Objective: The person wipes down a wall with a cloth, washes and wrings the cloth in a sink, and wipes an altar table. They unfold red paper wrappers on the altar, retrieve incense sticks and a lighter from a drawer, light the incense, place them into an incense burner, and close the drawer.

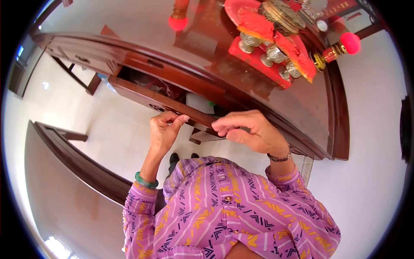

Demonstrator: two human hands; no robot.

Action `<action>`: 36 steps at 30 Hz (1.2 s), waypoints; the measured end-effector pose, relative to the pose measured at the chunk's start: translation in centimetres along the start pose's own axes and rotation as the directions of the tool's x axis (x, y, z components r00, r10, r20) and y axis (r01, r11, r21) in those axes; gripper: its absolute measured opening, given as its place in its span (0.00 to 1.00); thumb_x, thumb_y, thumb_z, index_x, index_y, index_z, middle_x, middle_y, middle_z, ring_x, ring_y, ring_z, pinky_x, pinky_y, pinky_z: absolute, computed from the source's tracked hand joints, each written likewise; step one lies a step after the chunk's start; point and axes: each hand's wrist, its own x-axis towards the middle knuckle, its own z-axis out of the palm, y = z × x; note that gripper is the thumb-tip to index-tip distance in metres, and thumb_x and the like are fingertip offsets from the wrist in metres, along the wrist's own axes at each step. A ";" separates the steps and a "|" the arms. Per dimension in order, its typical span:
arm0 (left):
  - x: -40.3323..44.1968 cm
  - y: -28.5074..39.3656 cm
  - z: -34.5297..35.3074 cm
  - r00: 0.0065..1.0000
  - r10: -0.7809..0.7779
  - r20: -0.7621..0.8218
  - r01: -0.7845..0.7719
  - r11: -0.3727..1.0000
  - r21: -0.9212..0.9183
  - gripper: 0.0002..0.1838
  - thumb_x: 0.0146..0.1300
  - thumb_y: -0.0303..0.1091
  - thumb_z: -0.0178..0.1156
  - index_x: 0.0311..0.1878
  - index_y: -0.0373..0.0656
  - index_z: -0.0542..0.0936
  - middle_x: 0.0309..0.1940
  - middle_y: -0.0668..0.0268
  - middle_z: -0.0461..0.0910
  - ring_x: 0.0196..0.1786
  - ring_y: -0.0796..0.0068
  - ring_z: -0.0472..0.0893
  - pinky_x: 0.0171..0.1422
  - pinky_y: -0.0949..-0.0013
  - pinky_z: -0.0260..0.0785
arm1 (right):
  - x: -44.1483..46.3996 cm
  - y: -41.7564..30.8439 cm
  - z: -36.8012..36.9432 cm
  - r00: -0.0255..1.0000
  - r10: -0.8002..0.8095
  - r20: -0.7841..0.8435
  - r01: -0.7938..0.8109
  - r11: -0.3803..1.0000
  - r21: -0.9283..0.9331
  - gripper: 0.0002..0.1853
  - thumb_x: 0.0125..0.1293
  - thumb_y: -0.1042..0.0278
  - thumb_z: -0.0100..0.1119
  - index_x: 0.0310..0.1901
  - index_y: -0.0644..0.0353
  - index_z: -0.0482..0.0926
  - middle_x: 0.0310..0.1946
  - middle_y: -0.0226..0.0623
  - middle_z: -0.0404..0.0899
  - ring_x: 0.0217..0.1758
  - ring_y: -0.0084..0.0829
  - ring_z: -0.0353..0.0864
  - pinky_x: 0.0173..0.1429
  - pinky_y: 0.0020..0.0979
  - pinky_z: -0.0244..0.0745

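Note:
A dark wooden drawer [138, 93] is pulled out of the cabinet [185, 56], its inside partly visible. My left hand [165, 127], with a green bangle at the wrist, has its fingers bent at the drawer front, beside the dark handle [156, 107]. Its thumb lies near the top edge, and the fingertips are partly hidden. Over the drawer's right end is my right hand [252, 129], its fingers outstretched and the thumb apart, holding nothing. Whether it touches the wood I cannot tell. In the drawer lie reddish, plastic-looking items [166, 88] and a whitish item [198, 102].
On the cabinet top stand a red tray [258, 64] with several silver cups, a coiled item [282, 17], and red-topped ornaments [330, 54]. Behind to the left is a wooden table [64, 190]. A white wall [371, 108] borders the right side.

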 end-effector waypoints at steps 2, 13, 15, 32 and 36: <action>1.4 0.2 0.8 1.000 0.028 0.001 -0.028 0.998 0.049 0.12 0.54 0.31 0.68 0.22 0.33 0.78 0.15 0.70 0.69 0.21 0.84 0.63 0.25 0.75 0.58 | -1.2 0.8 -0.3 0.999 0.052 -0.017 -0.052 0.999 -0.009 0.10 0.62 0.72 0.57 0.44 0.67 0.78 0.34 0.41 0.81 0.35 0.29 0.81 0.41 0.29 0.74; 4.9 -0.9 2.3 0.994 0.105 0.004 -0.105 0.994 -0.043 0.13 0.55 0.30 0.67 0.20 0.35 0.77 0.16 0.75 0.71 0.23 0.86 0.64 0.27 0.77 0.58 | -3.0 2.5 -0.5 0.996 0.079 -0.036 -0.079 0.997 -0.017 0.14 0.64 0.64 0.56 0.45 0.67 0.77 0.30 0.43 0.80 0.30 0.27 0.75 0.36 0.29 0.70; 4.8 -0.8 2.5 0.993 0.119 -0.002 -0.119 0.992 -0.047 0.13 0.56 0.31 0.67 0.21 0.35 0.77 0.16 0.75 0.71 0.23 0.87 0.64 0.28 0.78 0.58 | -2.7 2.4 -0.7 0.999 0.037 0.017 -0.036 0.998 -0.050 0.14 0.64 0.64 0.56 0.44 0.68 0.77 0.28 0.43 0.79 0.28 0.27 0.74 0.35 0.29 0.68; -5.4 3.1 10.7 0.988 0.096 -0.125 -0.128 0.951 -0.280 0.28 0.71 0.51 0.42 0.39 0.31 0.78 0.30 0.62 0.78 0.36 0.74 0.76 0.41 0.70 0.69 | -4.7 4.9 1.1 0.979 0.144 0.142 -0.159 0.982 0.101 0.13 0.66 0.64 0.52 0.40 0.68 0.78 0.26 0.40 0.77 0.29 0.28 0.74 0.38 0.31 0.70; -8.2 2.1 10.1 0.967 -0.196 0.161 0.231 0.942 -0.244 0.28 0.70 0.51 0.42 0.44 0.32 0.79 0.28 0.64 0.78 0.32 0.77 0.75 0.36 0.73 0.68 | -4.8 7.5 2.6 0.971 0.050 0.235 -0.077 0.991 0.106 0.14 0.66 0.64 0.51 0.35 0.70 0.77 0.30 0.40 0.77 0.33 0.30 0.76 0.40 0.32 0.70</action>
